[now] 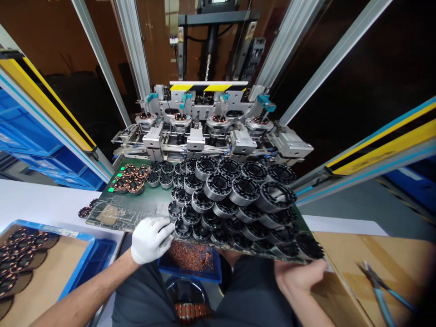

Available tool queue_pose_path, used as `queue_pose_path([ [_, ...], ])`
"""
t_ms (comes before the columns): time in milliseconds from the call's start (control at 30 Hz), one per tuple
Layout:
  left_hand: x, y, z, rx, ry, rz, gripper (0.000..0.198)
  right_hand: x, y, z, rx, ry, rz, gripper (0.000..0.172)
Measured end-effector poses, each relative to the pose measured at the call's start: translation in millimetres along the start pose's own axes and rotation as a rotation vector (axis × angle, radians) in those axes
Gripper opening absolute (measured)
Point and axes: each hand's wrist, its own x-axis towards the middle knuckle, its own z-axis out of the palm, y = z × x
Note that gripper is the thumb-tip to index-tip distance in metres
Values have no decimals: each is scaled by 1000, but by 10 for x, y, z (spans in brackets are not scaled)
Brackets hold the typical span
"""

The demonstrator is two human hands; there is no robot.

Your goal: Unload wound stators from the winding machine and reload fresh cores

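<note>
My left hand (153,240), in a white glove, lies at the front edge of a green board (143,211). Its fingers are stretched out to the right, their tips against the nearest dark slotted metal rings (183,228), which look like motor stator cores. Many such rings stand stacked in layers over the right part of the board. My bare right hand (301,274) is under the board's front right corner, close to the last ring (309,246); its fingers are mostly hidden. Several copper-wound stators (132,184) rest at the board's back left.
Behind the board is a machine with clamps (196,136) and stators seated in it. A blue-rimmed tray (86,247) of wound stators lies left. Below is a blue bin (214,268) of copper bits. Pliers (378,286) lie on cardboard (405,254) at right.
</note>
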Motion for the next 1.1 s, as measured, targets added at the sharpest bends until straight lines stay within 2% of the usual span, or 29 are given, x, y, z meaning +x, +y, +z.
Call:
queue_pose_path([
  [200,-1,-3,5,4,2,1,19,-32,18,55,24,57,0,39],
  [400,-1,-4,-1,7,3,2,19,-3,21,49,-41,-9,-23,46],
  [567,4,2,-12,8,0,1,19,-32,16,64,-12,24,7,43],
  [900,-6,4,7,5,6,4,19,-25,-3,14,17,-60,38,41],
  [1000,0,6,1,4,5,4,19,0,-5,-9,-7,-105,18,43],
  [1100,4,4,-2,5,5,3,19,-5,9,-2,-16,-96,-5,42],
])
